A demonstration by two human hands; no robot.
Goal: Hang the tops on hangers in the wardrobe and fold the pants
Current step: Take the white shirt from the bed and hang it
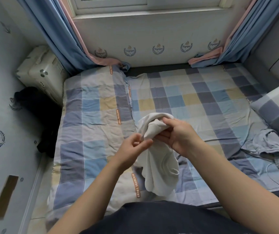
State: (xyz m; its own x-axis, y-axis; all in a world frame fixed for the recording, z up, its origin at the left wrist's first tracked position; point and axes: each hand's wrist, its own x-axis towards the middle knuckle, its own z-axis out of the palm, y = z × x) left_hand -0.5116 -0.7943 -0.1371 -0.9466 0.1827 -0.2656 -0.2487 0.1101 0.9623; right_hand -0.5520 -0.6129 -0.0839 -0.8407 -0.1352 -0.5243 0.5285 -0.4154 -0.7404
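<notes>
Hands gripping white garment above bed

plain dark navy top over the torso, forearms bare down to left hand and right hand

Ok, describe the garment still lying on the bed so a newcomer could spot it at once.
Start at the checked bed and go to its right edge, just this side of the checked pillow. A crumpled grey-blue garment lies there on the sheet. Unlike the white garment held up over the bed, it is plain grey-blue and lies untouched.
</notes>
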